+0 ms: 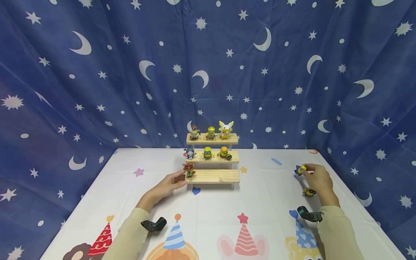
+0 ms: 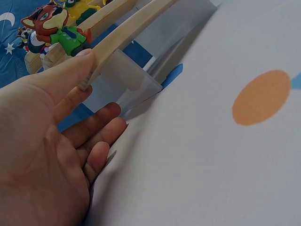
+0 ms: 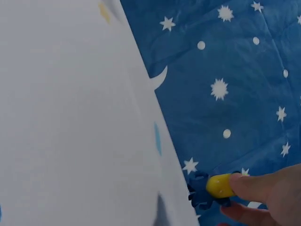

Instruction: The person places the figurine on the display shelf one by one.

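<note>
My left hand (image 1: 168,185) pinches the left end of the bottom step of a three-tier wooden display stand (image 1: 212,176); in the left wrist view the thumb lies on the board's end with the index finger below. A fox figurine (image 2: 57,33) in a green shirt stands on that step, right by my thumb. At the far right, my right hand (image 1: 320,179) holds a small yellow and dark blue figurine (image 3: 218,186) between thumb and fingers. Its face cannot be made out. Another small yellow and black figurine (image 1: 309,192) lies on the table beneath that hand.
Three figurines, including a white-eared yellow one (image 1: 225,130), stand on the top tier. The middle tier bears three more, among them a blue-and-white one (image 1: 190,153). A white table (image 1: 260,196) with printed party hats reaches a blue star-and-moon curtain (image 1: 227,61) behind.
</note>
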Demonstrator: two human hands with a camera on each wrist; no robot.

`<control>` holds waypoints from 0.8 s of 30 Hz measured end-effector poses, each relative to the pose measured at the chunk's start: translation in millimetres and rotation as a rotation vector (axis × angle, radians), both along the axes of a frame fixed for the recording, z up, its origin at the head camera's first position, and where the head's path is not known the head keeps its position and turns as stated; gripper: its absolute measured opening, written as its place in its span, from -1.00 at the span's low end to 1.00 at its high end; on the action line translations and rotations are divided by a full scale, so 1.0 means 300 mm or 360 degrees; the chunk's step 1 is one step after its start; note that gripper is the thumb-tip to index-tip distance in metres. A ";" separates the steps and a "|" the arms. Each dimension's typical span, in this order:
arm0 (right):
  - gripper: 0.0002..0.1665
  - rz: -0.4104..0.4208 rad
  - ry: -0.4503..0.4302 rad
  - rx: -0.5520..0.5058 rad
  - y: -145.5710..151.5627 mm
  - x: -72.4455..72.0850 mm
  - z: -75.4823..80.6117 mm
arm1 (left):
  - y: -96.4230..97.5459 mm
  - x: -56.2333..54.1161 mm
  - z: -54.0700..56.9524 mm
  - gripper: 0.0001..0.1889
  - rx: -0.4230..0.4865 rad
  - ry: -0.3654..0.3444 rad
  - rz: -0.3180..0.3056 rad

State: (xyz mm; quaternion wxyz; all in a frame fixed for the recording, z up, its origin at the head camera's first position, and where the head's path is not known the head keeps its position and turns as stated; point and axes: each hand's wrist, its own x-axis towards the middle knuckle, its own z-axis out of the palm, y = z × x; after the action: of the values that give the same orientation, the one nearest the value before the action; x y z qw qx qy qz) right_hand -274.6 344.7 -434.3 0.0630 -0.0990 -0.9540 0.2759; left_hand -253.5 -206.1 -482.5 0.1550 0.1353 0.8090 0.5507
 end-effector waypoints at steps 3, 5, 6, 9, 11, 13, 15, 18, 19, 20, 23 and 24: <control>-0.47 0.0057 0.0114 -0.0015 -0.022 0.000 0.021 | 0.001 -0.001 0.002 -0.21 -0.0006 0.0013 0.0004; -0.48 0.0100 0.0196 -0.0021 -0.040 0.002 0.035 | 0.002 -0.002 0.004 -0.21 -0.0002 0.0009 0.0007; -0.48 0.0125 0.0231 -0.0026 -0.048 0.004 0.042 | 0.002 -0.002 0.006 -0.21 -0.0003 0.0012 0.0004; -0.49 0.0168 0.0327 -0.0035 -0.079 0.011 0.059 | 0.003 0.000 0.007 -0.22 0.0002 0.0027 -0.0013; -0.51 0.0188 0.0381 -0.0038 -0.102 0.018 0.070 | 0.003 0.002 0.007 -0.23 0.0002 0.0028 -0.0015; -0.52 0.0199 0.0428 -0.0033 -0.126 0.025 0.080 | 0.003 0.003 0.006 -0.23 -0.0005 0.0039 -0.0019; -0.54 0.0205 0.0457 -0.0026 -0.149 0.030 0.089 | 0.003 0.003 0.004 -0.24 -0.0001 0.0038 -0.0016; -0.55 0.0217 0.0467 -0.0014 -0.183 0.038 0.100 | 0.003 -0.001 0.000 -0.23 -0.0011 0.0038 -0.0006; -0.55 0.0223 0.0467 -0.0012 -0.193 0.039 0.102 | 0.003 -0.002 -0.001 -0.23 -0.0017 0.0039 -0.0001; -0.56 0.0232 0.0469 -0.0009 -0.204 0.039 0.103 | 0.003 -0.002 -0.001 -0.23 -0.0021 0.0037 0.0006; -0.57 0.0261 0.0472 -0.0017 -0.230 0.041 0.100 | 0.003 -0.002 0.002 -0.23 -0.0042 0.0041 0.0020; -0.57 0.0274 0.0469 -0.0025 -0.239 0.041 0.099 | 0.003 -0.001 0.001 -0.22 -0.0041 0.0038 0.0020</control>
State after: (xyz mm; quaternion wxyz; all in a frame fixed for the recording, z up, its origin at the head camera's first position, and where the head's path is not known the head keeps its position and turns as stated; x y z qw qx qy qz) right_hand -262.3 273.0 -404.7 0.1776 0.0243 -0.9372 0.2993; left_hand -253.9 -205.2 -482.1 0.1436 0.1348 0.8186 0.5396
